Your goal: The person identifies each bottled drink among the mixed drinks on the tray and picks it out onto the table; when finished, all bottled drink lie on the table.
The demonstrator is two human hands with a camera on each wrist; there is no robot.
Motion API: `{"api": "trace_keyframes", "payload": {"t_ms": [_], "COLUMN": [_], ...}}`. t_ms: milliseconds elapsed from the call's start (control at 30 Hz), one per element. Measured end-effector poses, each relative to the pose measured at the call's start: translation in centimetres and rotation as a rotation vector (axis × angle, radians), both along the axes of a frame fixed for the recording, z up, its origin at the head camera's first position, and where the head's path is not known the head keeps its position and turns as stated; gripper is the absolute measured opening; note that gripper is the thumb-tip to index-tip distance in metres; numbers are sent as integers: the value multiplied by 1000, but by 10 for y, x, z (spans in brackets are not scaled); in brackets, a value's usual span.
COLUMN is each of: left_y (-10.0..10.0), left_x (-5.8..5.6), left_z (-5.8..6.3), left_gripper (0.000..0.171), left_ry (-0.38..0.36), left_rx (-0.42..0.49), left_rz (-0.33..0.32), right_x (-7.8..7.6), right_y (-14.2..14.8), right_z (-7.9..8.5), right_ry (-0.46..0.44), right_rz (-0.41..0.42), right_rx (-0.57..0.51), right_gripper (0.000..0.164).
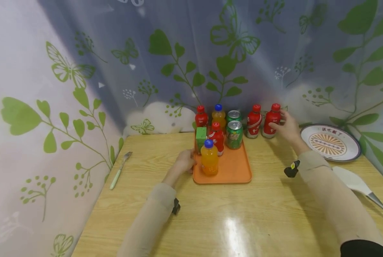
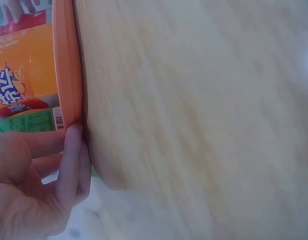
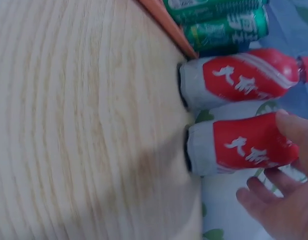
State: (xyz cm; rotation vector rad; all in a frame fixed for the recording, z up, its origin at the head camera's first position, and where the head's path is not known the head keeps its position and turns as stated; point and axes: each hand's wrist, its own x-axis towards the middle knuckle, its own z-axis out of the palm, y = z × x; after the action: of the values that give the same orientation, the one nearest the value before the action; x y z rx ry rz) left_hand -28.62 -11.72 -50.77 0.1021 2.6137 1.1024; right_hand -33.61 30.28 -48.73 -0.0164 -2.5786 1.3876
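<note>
Centrally, orange tray: in the head view, mid-frame on the wooden desk, bearing an orange-drink bottle, a green carton and other drinks.
Left hand: pinching the tray's left edge.
Right hand: gripping an upright red bottle, right of the tray, just beside another red bottle.
Patterned plate: right of frame, leaning.
Tray rim: in the left wrist view, upper left, pinched between thumb and fingers.
Gripped bottle: in the right wrist view, right of centre, thumb against its red label.
</note>
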Motion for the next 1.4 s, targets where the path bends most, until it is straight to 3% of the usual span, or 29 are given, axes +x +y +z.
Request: {"api": "trace_keyframes", "payload": {"t_ms": [167, 267, 400, 600, 733, 867, 1100, 1400], "left_y": [0, 0, 0, 2, 3, 3, 1, 2], "left_x": [2, 2, 2, 1, 4, 4, 1, 0], "left_z": [-2, -1, 0, 4, 10, 9, 1, 1], "left_gripper": [73, 72, 72, 69, 67, 66, 66, 66], "left_ry": [-18, -18, -20, -46, -85, -96, -27, -57], "left_rx": [32, 31, 30, 5, -12, -11, 4, 18], "left_rz": [5, 11, 18, 15, 9, 6, -31, -25], "right_x": [12, 21, 35, 51, 63, 76, 91, 94], "right_y": [-3, -10, -28, -63, -87, -109, -142, -165], "right_z": [13, 26, 42, 49, 54, 57, 49, 29], "right_ry": [14, 97, 232, 413, 471, 481, 477, 488], "right_rz": [-69, -121, -126, 42, 152, 223, 346, 382], "right_rx": [64, 77, 89, 128, 179, 226, 312, 399], "right_gripper": [79, 75, 67, 63, 64, 67, 72, 75]}}
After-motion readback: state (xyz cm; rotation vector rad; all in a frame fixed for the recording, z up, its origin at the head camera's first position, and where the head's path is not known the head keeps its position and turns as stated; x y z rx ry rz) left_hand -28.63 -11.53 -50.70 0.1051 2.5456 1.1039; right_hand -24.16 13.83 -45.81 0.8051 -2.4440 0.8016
